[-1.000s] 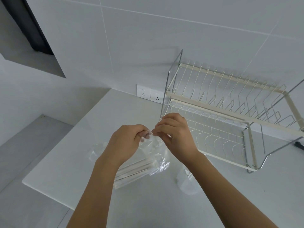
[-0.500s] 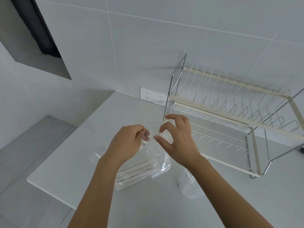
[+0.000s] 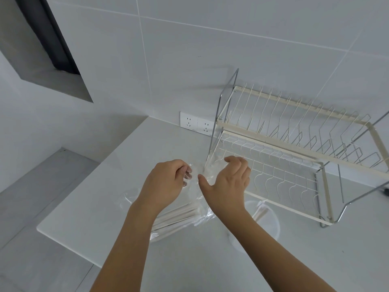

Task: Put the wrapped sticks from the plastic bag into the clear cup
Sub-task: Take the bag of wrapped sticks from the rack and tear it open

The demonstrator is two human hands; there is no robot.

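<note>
A clear plastic bag point(image 3: 202, 209) lies on the white counter point(image 3: 105, 207), with several paper-wrapped sticks point(image 3: 179, 217) showing inside it below my wrists. My left hand point(image 3: 166, 184) pinches the bag's upper edge between curled fingers. My right hand point(image 3: 229, 182) hovers just right of it over the bag's mouth, fingers spread and curved, holding nothing that I can see. A clear cup point(image 3: 266, 220) stands on the counter right of my right forearm, with a wrapped stick or two leaning inside it; my arm hides its left side.
A two-tier wire dish rack point(image 3: 294, 144) with cream bars stands at the right, close behind my right hand. Wall sockets point(image 3: 196, 124) sit at the counter's back. The counter's front-left edge point(image 3: 63, 239) drops to a lower grey ledge.
My right hand has let go of the bag's top and spread its fingers, shifting slightly right toward the rack. My left hand keeps its pinch on the bag.
</note>
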